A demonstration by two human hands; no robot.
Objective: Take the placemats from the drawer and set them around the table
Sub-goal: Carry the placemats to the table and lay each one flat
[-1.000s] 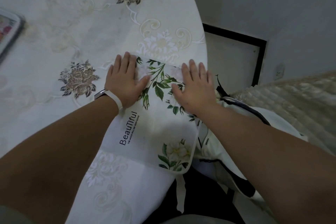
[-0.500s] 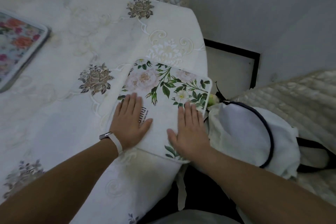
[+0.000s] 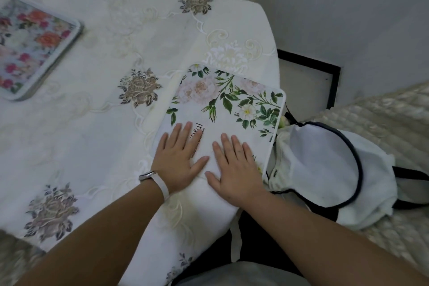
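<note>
A floral tray (image 3: 34,46) sits well left of the placemat (image 3: 232,109) on the cloth-covered table (image 3: 116,134), and a white bag with dark trim (image 3: 325,165) lies just right of the placemat, off the table edge. The left hand (image 3: 178,160) and right hand (image 3: 236,169) rest flat, fingers spread, gripping nothing, on the placemat's near half at the table's right edge.

bare forearms, white wristband (image 3: 160,183) on left wrist

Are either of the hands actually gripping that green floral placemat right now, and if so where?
Nothing is gripped. The left hand and right hand lie flat, fingers spread, palms down on the near end of the placemat, pressing it onto the table.
</note>
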